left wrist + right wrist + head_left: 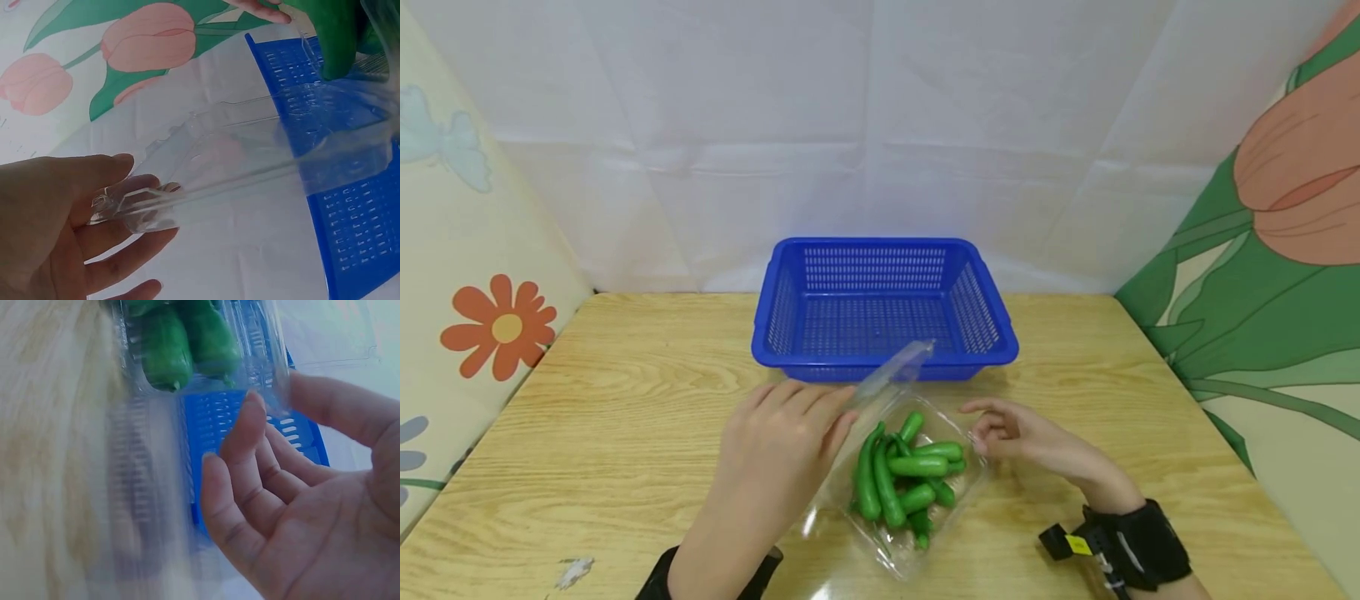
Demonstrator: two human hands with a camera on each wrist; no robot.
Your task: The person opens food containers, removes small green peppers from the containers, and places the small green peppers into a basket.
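Observation:
Long green vegetables that look like peppers (917, 464) lie piled in a clear plastic clamshell box (895, 560) on the table. My left hand (782, 437) is at the box's left side and pinches the edge of its raised, see-through lid (219, 169) between thumb and fingers. At the right side, my right hand (1018, 433) has loosely bent fingers, its thumb touching or very near the box wall. In the right wrist view the vegetables' rounded ends (167, 359) show through the plastic above the fingers (244, 428).
Behind the box stands a blue slotted plastic basket (883, 362), with no contents visible. A small whitish scrap or worn patch (575, 572) marks the wooden table (647, 400) at front left. White cloth (737, 150) hangs behind; flower-patterned panels flank both sides.

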